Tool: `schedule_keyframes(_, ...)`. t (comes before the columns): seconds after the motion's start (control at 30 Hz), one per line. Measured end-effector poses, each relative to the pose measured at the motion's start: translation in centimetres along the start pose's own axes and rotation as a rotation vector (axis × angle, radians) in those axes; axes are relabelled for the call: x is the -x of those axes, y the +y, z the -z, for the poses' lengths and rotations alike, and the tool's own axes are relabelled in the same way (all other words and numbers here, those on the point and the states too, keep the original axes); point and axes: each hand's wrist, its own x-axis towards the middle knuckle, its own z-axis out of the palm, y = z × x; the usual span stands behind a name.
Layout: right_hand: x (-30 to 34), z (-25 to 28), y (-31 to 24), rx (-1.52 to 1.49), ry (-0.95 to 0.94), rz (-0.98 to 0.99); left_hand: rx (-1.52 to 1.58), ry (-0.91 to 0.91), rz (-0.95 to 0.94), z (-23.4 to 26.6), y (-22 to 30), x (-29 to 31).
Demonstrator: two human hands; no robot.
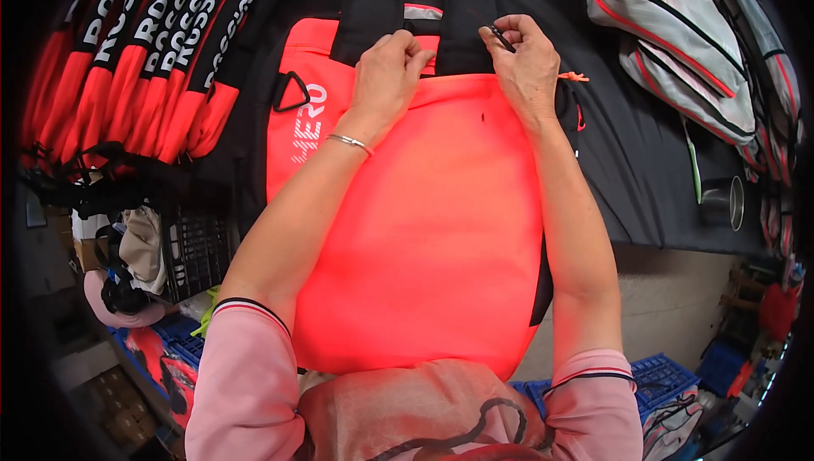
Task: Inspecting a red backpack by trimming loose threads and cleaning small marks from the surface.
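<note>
Leaning over a bright red-orange bag [424, 232], spread on a black cloth [644, 198] straight ahead, with its near part reaching past the cloth's edge toward the lap. Pointing its long axis away from the body, nearly straight up the view, strap end far off and rounded end close in. Showing white lettering [311, 115] near its far left side, running lengthwise, with a black triangular ring [292, 108] just beside. Having black straps [365, 16] beyond the hands, stretching on outward.

Bending the left hand [393, 67] over the far part of the bag near the straps, fingers curled in and thumb close to them. Cannot tell whether pinching any fabric or strap there, with fingertips largely turned from sight. Pinching a small dark tool [503, 40] between thumb and forefinger of the right hand [527, 67], well apart from the left one, remaining fingers bent. Cannot make out the kind of tool, being thin, dark and partly covered.

Losing the straps at the top rim, cut off there. Losing stretches of both long sides of the bag under the forearms. Spotting a tiny dark mark [483, 117] near the right wrist, too small to identify. Seeing red and black bags [125, 88] bunched at left, grey bags [670, 12] at right, partly cut off, and a metal cup [723, 202] near the cloth's edge.
</note>
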Motion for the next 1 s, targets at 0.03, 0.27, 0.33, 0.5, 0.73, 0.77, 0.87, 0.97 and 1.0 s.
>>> schedule_keyframes(0.03,0.0,0.1,0.1,-0.008,0.023,-0.023,0.045,0.081,0.005,0.0,0.0,0.2)
schedule_keyframes(0.27,-0.2,0.1,-0.1,-0.059,0.015,-0.017,-0.112,0.063,-0.349,-1.2,0.6,2.2)
schedule_keyframes(0.33,-0.2,0.1,-0.2,-0.060,0.034,-0.031,-0.145,-0.013,-0.286,-1.4,0.9,1.9)
schedule_keyframes(0.5,-0.1,0.4,-0.2,-0.086,0.025,-0.031,-0.276,-0.061,-0.239,-2.0,1.7,1.3)
schedule_keyframes(0.73,0.1,0.3,0.1,0.066,0.034,0.053,-0.282,-0.162,-0.176,-2.6,1.0,0.9)
schedule_keyframes(0.77,0.1,0.4,0.2,0.040,0.039,0.089,-0.297,-0.163,-0.174,-2.6,0.8,1.1)
schedule_keyframes(0.87,0.0,0.7,0.4,-0.030,0.039,0.041,-0.149,0.124,-0.171,-2.0,0.5,2.1)
schedule_keyframes(0.97,-0.1,1.0,0.2,-0.074,0.036,0.071,0.061,0.205,-0.112,-1.2,0.6,2.8)
schedule_keyframes(1.0,0.0,1.2,0.1,-0.068,-0.002,0.071,0.113,0.124,-0.089,-1.0,0.7,2.9)
